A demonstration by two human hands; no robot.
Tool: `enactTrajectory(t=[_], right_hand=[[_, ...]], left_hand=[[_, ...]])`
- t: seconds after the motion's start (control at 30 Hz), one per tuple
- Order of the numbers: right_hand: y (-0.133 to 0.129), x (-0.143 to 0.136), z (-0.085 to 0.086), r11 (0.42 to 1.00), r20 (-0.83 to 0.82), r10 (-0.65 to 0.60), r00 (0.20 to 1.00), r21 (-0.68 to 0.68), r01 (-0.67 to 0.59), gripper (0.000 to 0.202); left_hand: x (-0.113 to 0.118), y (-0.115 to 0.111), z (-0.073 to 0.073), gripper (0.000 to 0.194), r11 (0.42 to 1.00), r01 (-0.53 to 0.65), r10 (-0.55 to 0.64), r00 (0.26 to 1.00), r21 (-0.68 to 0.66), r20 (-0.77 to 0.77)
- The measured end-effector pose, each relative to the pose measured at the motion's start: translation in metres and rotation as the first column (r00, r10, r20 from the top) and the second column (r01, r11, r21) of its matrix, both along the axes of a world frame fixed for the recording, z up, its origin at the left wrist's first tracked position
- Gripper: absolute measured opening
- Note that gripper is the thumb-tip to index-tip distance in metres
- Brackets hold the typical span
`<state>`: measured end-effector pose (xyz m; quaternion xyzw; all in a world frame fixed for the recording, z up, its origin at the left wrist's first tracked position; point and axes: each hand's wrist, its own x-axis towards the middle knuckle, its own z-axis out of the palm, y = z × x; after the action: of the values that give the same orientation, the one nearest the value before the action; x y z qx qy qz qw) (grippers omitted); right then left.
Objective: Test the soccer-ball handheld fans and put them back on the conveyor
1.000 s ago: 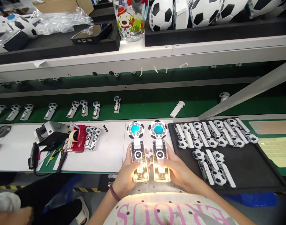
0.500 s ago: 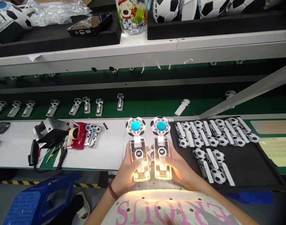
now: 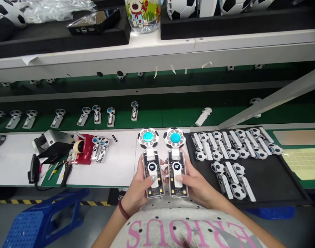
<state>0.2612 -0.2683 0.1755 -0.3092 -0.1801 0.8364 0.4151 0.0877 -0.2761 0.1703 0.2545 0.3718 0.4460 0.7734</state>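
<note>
The left device (image 3: 153,172) and the right device (image 3: 177,172) stretch lengthwise away from us, nearly parallel, round football-patterned heads at the far end and clear bodies at the near end. Both lean a touch to our left as they go out. Their displays face us, each reading 100, below the blue discs of the heads. We hold them side by side, just apart, over the near edge of the worktop (image 3: 312,186); our left hand (image 3: 139,187) is closed around the left one and our right hand (image 3: 196,181) around the right, each thumb on a white strip.

Across the top of our view runs a white-edged shelf (image 3: 95,62). Below it, a long green strip (image 3: 149,122) carries a row of similar devices, behind the worktop. To our right lies a black tray (image 3: 276,182) filled partly with football-headed pieces, and down at our left, on the floor, stands a blue stool (image 3: 24,225). On the white-covered left side we see a black-and-white box (image 3: 54,148), a red tape dispenser (image 3: 88,151) just beside it, and a few small black dots (image 3: 114,138).
</note>
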Motion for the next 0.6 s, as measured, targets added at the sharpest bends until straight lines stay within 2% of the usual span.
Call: enactTrajectory(t=[0.13, 0.27, 0.37, 0.47, 0.6], right_hand=[[0.000, 0.001, -0.005, 1.000, -0.030, -0.011, 0.999, 0.008, 0.012, 0.086], [-0.002, 0.001, -0.011, 0.999, -0.016, 0.006, 1.000, 0.035, -0.006, 0.087], [-0.002, 0.002, -0.014, 0.998, -0.019, 0.032, 0.999, 0.056, -0.031, 0.088], [0.000, 0.002, -0.016, 0.998, -0.002, 0.017, 1.000, 0.053, -0.017, 0.087], [0.006, 0.003, -0.015, 0.999, 0.018, -0.015, 1.000, 0.040, 0.014, 0.087]], left_hand=[[-0.001, 0.002, -0.002, 0.079, 1.000, 0.009, -0.010, 1.000, -0.012, -0.026], [-0.003, 0.002, 0.000, 0.079, 0.998, 0.053, -0.053, 0.999, -0.024, -0.010], [-0.002, 0.003, 0.002, 0.079, 0.998, 0.035, -0.034, 0.999, -0.053, 0.012], [0.000, 0.004, 0.004, 0.081, 0.996, 0.013, -0.012, 1.000, -0.092, 0.014], [0.003, 0.009, 0.003, 0.082, 0.993, 0.044, -0.038, 0.998, -0.109, 0.050]])
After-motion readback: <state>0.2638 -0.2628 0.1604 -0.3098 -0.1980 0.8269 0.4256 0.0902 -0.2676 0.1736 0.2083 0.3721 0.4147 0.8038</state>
